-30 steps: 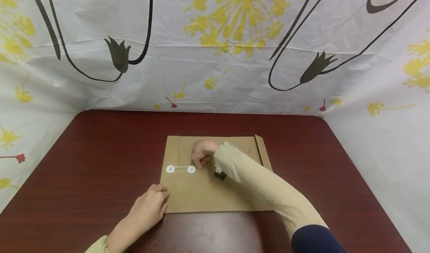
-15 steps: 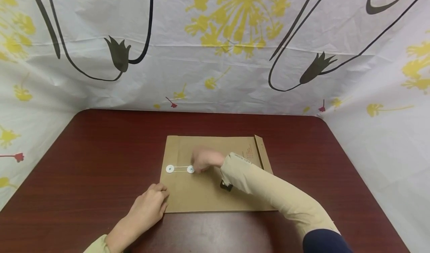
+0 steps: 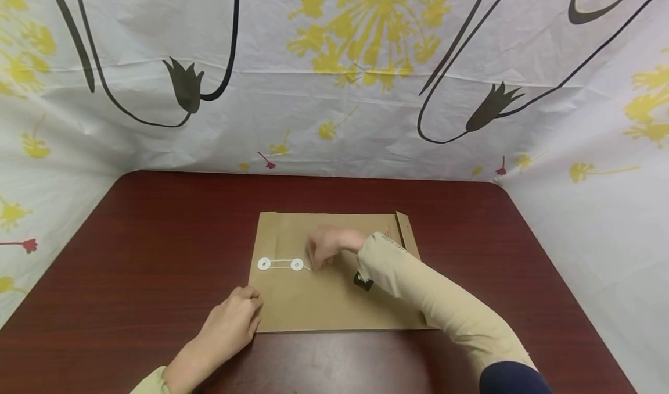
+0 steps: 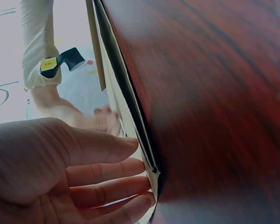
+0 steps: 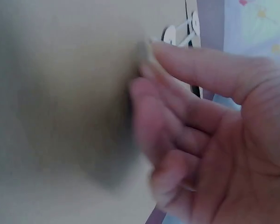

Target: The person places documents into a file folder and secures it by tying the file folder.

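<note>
A brown paper envelope [image 3: 324, 307] lies flat on the table. Two white button discs sit on its left half: a left disc [image 3: 264, 264] and a right disc [image 3: 297, 264]. Thin white string [image 3: 281, 260] spans the discs, and a short end runs from the right one toward my right hand [image 3: 328, 247]. That hand is blurred, its thumb and forefinger pinching the string end just right of the disc. My left hand [image 3: 232, 318] rests at the envelope's near left corner; in the left wrist view its thumb and fairly straight fingers [image 4: 109, 191] touch the envelope's edge.
The dark red wooden table [image 3: 157, 237] extends around the envelope. A raised flap [image 3: 409, 234] stands along the envelope's right side. White cloth [image 3: 334, 150] with flower prints hangs behind the table and at both sides. A small black wrist camera [image 3: 363, 281] hangs under the right sleeve.
My right hand has circled near the right disc and drawn slightly back to the right, so the string end now shows between disc and fingers. The left hand and envelope have stayed put.
</note>
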`<state>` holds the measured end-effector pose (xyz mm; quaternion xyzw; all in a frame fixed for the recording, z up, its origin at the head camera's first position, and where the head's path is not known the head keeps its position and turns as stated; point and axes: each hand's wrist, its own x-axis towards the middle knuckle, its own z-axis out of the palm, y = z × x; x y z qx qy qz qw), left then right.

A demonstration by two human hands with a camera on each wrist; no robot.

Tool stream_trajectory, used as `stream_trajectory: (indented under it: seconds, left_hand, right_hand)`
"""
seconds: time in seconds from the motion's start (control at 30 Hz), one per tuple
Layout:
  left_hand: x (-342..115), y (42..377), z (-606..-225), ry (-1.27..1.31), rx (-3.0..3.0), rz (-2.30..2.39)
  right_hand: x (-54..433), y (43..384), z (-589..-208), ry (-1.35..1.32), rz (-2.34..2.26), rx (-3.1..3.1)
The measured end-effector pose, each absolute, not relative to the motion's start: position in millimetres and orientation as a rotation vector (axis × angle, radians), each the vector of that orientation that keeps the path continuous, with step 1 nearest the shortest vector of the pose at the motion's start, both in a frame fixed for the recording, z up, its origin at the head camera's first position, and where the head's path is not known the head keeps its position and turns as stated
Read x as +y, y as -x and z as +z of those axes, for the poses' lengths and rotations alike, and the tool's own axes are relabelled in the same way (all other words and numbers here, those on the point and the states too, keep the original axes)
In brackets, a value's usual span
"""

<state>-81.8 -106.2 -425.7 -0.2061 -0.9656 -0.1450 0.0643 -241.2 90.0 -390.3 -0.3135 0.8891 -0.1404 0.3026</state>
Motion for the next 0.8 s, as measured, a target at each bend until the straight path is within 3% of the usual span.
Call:
stream_trajectory:
  seconds: [0.23, 0.5, 0.8]
  left_hand:
    - [-105, 82, -425, 0.603, -2.921, -0.435]
    - [-94, 89, -418, 0.623, -2.930, -0.437]
    - [-57, 117, -417, 0.790, -2.942, -0.407]
  right_hand:
    - [81, 262, -408, 1.331, -0.369, 2.650]
    - [67, 263, -417, 1.325, -0.080, 2.590]
    - [63, 270, -418, 1.308, -0.090, 2.548]
